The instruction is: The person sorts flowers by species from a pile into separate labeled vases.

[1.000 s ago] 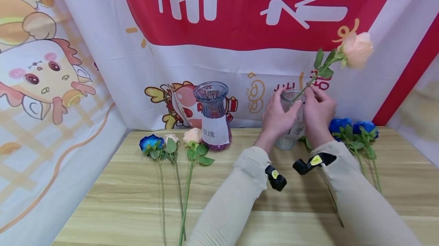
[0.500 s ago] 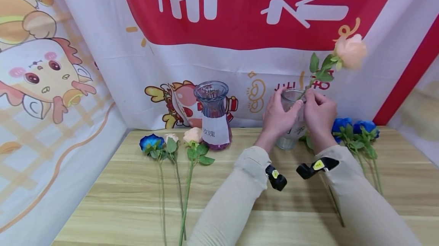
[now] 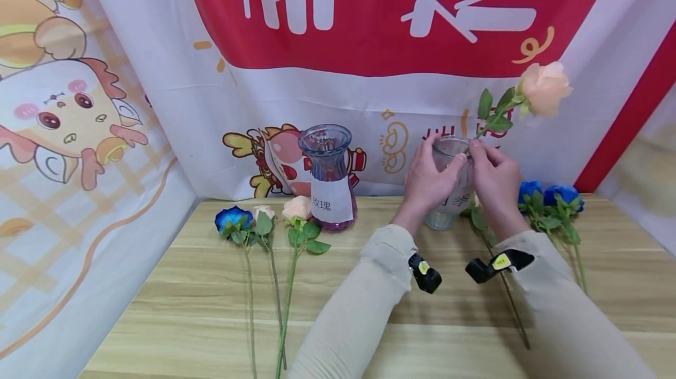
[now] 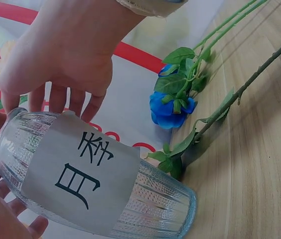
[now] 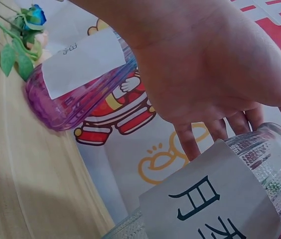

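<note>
Purple vase (image 3: 328, 179) and loose roses (image 3: 296, 210) flank the clear vase (image 3: 449, 191).

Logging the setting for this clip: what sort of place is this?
Probably a staged tabletop booth, not a home: cartoon banners wall in a wooden table, with labelled vases and laid-out artificial-looking roses.

We read 月季 in black on the white paper label (image 4: 80, 174) stuck to the clear glass vase (image 4: 155, 204); the right wrist view shows the same label (image 5: 215, 199) with 月 whole and the second character cut off at the picture's edge. On the purple vase (image 3: 328, 176) near the worktop's back edge, a white label (image 3: 331, 203) reads 玫瑰. The red banner (image 3: 396, 15) on the backdrop carries large white characters, cut off at the top, so we cannot read them. Small red characters behind the clear vase are mostly hidden.
</note>
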`<state>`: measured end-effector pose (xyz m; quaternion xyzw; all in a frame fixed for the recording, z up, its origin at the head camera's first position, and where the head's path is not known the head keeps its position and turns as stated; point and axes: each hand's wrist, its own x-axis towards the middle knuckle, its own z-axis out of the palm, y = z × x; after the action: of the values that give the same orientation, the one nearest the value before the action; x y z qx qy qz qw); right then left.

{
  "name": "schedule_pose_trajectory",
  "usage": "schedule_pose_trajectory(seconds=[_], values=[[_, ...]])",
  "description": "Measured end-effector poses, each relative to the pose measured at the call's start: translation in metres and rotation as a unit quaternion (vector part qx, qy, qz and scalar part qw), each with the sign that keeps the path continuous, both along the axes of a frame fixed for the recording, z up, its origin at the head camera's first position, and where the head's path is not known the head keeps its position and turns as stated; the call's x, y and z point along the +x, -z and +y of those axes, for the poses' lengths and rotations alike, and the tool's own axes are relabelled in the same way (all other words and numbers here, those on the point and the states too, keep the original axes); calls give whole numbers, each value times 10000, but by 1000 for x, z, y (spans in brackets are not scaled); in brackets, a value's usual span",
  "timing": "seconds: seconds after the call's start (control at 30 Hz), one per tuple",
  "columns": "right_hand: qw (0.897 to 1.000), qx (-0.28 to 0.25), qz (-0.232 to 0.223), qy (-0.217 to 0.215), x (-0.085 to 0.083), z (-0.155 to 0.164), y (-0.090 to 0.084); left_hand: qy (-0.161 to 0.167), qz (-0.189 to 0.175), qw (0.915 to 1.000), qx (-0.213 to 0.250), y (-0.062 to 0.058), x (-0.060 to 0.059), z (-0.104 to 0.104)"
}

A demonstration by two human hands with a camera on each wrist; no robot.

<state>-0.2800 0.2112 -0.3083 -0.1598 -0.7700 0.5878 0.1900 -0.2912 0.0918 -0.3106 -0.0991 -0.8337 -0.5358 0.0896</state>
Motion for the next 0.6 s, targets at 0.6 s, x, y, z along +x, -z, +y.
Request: schedule_pose_trajectory(seconds=[0.6], values=[[9998, -163, 15, -65, 2, -2, -5, -29, 5, 10000, -71, -1, 0, 0]])
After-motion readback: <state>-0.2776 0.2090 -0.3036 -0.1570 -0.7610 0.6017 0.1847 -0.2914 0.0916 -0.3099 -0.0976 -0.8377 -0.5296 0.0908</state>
